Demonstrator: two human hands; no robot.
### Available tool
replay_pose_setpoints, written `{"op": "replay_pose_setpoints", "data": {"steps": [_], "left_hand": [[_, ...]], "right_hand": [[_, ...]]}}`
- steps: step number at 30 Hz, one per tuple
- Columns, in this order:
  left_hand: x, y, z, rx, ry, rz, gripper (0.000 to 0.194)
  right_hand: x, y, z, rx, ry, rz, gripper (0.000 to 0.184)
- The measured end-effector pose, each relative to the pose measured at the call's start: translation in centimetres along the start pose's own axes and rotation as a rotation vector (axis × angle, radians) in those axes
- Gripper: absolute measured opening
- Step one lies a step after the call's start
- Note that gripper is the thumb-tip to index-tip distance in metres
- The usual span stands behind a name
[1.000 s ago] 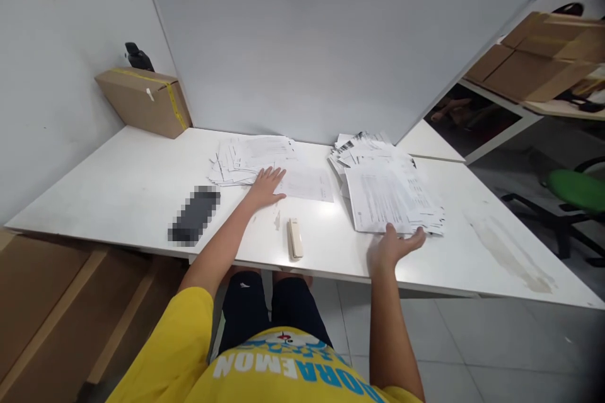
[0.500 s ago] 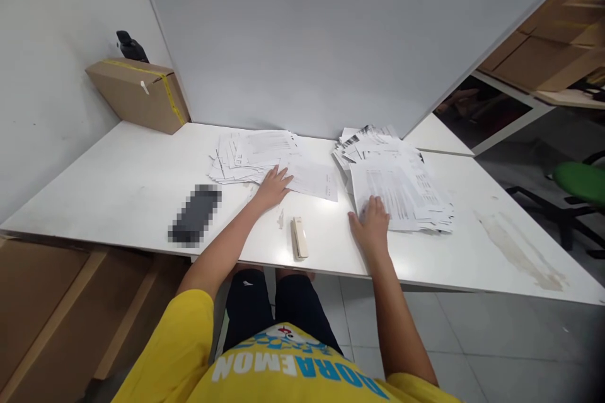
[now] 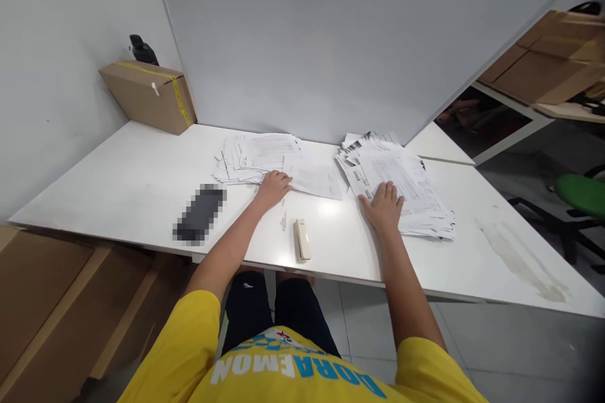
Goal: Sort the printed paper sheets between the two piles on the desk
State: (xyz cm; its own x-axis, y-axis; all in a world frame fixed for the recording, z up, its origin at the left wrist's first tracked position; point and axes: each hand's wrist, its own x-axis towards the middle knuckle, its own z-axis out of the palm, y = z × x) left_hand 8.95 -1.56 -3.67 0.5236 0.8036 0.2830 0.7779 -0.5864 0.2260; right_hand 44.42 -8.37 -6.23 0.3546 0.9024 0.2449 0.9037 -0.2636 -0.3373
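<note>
My left hand (image 3: 275, 188) rests at the near edge of the left paper pile (image 3: 265, 150), its fingers fairly close together by a loose sheet (image 3: 316, 181) that sticks out to the right. My right hand (image 3: 386, 206) lies with spread fingers on the front left part of the right paper pile (image 3: 428, 217). The top sheet (image 3: 391, 171) there sits askew, and a printed page shows beneath its left side. Between my hands, near the table's front edge, is a cream stapler (image 3: 302, 240).
A blurred dark object (image 3: 199, 214) lies left on the white table (image 3: 118, 189). A taped cardboard box (image 3: 149, 94) stands at the back left, against the wall. A whiteboard (image 3: 302, 44) rises behind the papers. A green chair (image 3: 581, 194) is off to the right.
My right hand has gone from the right pile's front edge onto its top. The top sheet there has shifted back and turned. My left hand's fingers have drawn in slightly.
</note>
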Motion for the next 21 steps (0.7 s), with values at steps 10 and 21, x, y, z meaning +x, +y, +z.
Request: {"op": "replay_pose_setpoints", "data": {"steps": [10,21], "left_hand": [[-0.8,0.5,0.3,-0.09,0.155,-0.088,0.036],[-0.3,-2.4,0.1,-0.171,0.454,-0.367,0.037]], "right_hand": [[6.3,-0.2,-0.1,0.054,0.109,0.04,0.073],[3.5,-6.0,1.2,0.378,0.173,-0.34,0.059]]}}
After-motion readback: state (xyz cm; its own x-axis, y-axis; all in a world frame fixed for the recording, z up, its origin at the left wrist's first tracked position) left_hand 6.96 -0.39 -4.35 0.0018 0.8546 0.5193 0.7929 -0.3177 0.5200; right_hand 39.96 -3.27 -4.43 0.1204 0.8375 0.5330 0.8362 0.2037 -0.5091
